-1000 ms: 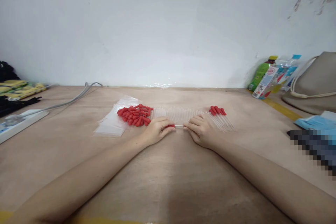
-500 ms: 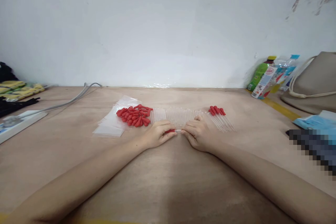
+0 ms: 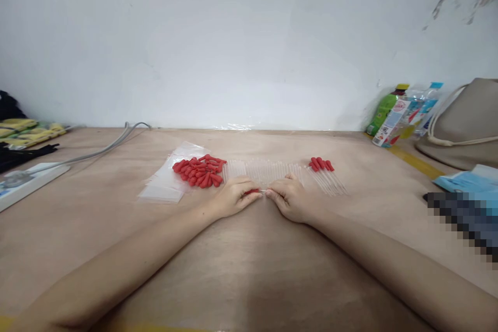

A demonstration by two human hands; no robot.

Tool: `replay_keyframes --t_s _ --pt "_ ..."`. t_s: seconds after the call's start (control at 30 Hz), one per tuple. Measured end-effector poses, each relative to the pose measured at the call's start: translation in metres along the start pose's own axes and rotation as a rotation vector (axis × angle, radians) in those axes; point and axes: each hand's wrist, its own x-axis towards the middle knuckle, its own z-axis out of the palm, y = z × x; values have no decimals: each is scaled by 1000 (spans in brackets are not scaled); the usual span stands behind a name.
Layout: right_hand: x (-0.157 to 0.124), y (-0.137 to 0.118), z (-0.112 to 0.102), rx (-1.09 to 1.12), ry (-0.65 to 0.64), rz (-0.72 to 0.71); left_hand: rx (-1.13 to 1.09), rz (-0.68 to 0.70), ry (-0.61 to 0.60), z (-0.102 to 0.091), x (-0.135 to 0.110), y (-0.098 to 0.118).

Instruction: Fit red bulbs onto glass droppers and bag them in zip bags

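Note:
My left hand (image 3: 235, 196) is closed on a red rubber dropper bulb (image 3: 252, 191), most of it hidden by the fingers. My right hand (image 3: 290, 198) pinches a clear dropper tube (image 3: 263, 191), which shows only in the short gap between the fingertips and meets the bulb's end. Behind the hands lies a row of clear dropper tubes (image 3: 268, 168). A pile of red rubber bulbs (image 3: 200, 170) is to the left of the row. To the right, several tubes with red bulbs on them, assembled droppers (image 3: 330, 179), lie side by side.
Clear plastic bags (image 3: 163, 182) lie under and left of the bulb pile. A white power strip (image 3: 35, 181) with a grey cable is at the left. Bottles (image 3: 385, 109), a beige bag (image 3: 462, 119) and a blue mask-like item (image 3: 462, 182) are at the right. A white wall (image 3: 249, 52) stands behind.
My hands have come slightly closer together, and less of the tube shows between my fingertips. The piles on the table have not moved.

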Motion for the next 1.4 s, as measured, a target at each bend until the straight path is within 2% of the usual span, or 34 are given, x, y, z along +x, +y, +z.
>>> replay_keyframes --t_s 0.13,0.23,0.33,0.53,0.9,1.07,1.13,1.27,1.4 --pt "-1 1 -7 15 -5 62 -70 -95 76 -4 1 2" --pt "-4 3 -11 35 37 74 -71 -103 108 -7 0 3" --pt "-8 4 -11 51 83 25 -58 -79 103 -8 -1 5" --pt "-8 3 -6 -73 169 -68 -69 -59 111 -5 -1 8" --pt "-5 1 -14 -111 -2 -43 -46 -31 94 -5 0 6" --pt "2 5 -26 -208 -31 -43 8 -77 164 -7 -2 2" --pt "5 15 -35 -190 -7 64 65 -120 212 -9 -4 -1" --pt "4 45 -56 -231 112 504 126 -158 208 -9 -6 -6" --pt "-1 68 -69 -353 -10 737 139 -142 144 -8 -6 -8"
